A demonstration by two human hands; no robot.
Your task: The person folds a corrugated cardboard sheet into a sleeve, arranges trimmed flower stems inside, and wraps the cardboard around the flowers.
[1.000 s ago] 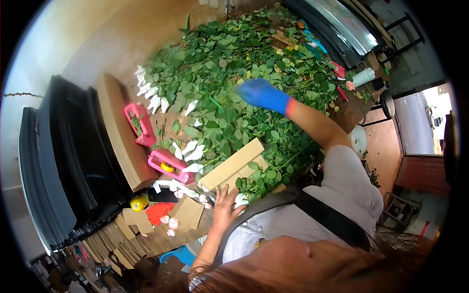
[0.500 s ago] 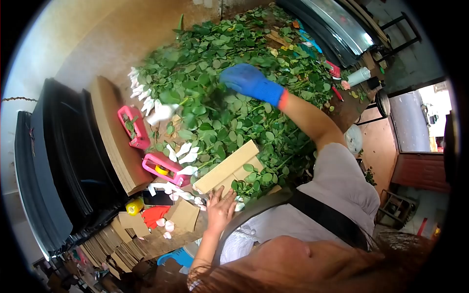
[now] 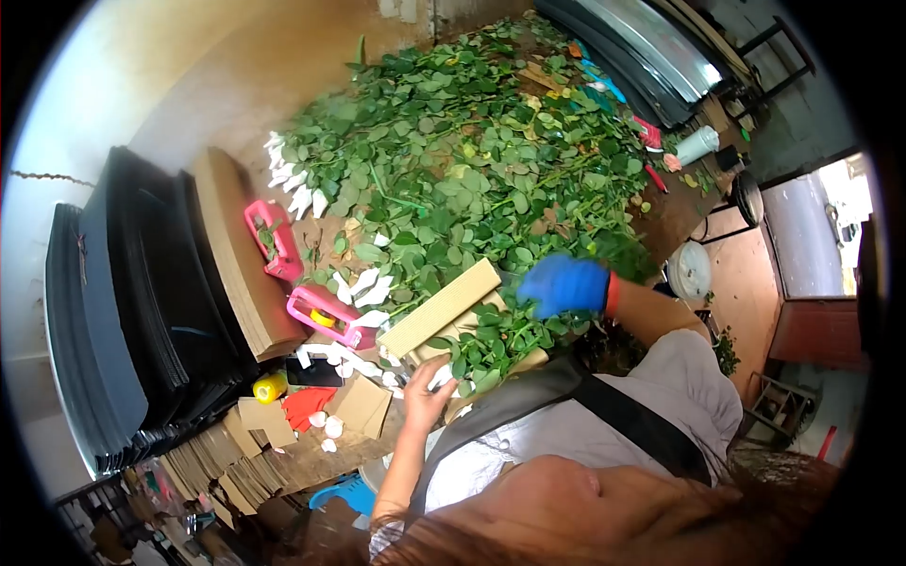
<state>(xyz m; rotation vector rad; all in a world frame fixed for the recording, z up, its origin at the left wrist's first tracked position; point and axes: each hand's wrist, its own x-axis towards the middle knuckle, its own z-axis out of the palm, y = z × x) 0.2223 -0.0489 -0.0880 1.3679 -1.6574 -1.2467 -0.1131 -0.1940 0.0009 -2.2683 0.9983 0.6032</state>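
Observation:
My bare left hand (image 3: 427, 396) is at the lower edge of a folded cardboard piece (image 3: 444, 307), its fingers curled around a white-covered rose head (image 3: 441, 377). Leafy rose stems (image 3: 500, 344) lie in a bundle against the cardboard, pointing right. My right hand (image 3: 563, 286), in a blue glove, is closed just above the bundle, on what looks like a rose stem. Motion smears its fingers and the leaves (image 3: 623, 257) beyond it. A wide layer of green rose foliage (image 3: 472, 189) covers the table, with white-covered rose heads (image 3: 300, 193) at its left edge.
Two pink tape dispensers (image 3: 274, 238) stand left, beside tall cardboard sheets (image 3: 241, 255) and black sheets (image 3: 156, 311). A yellow tape roll (image 3: 270, 388), phone (image 3: 316, 372), red cloth (image 3: 307, 407) and cardboard pieces (image 3: 359, 406) lie nearer me. A white bucket (image 3: 689, 271) stands right.
My right hand has swept down and right from the foliage to the bundle, bringing a rose. My left hand has gone from lying flat on the cardboard to gripping a rose head.

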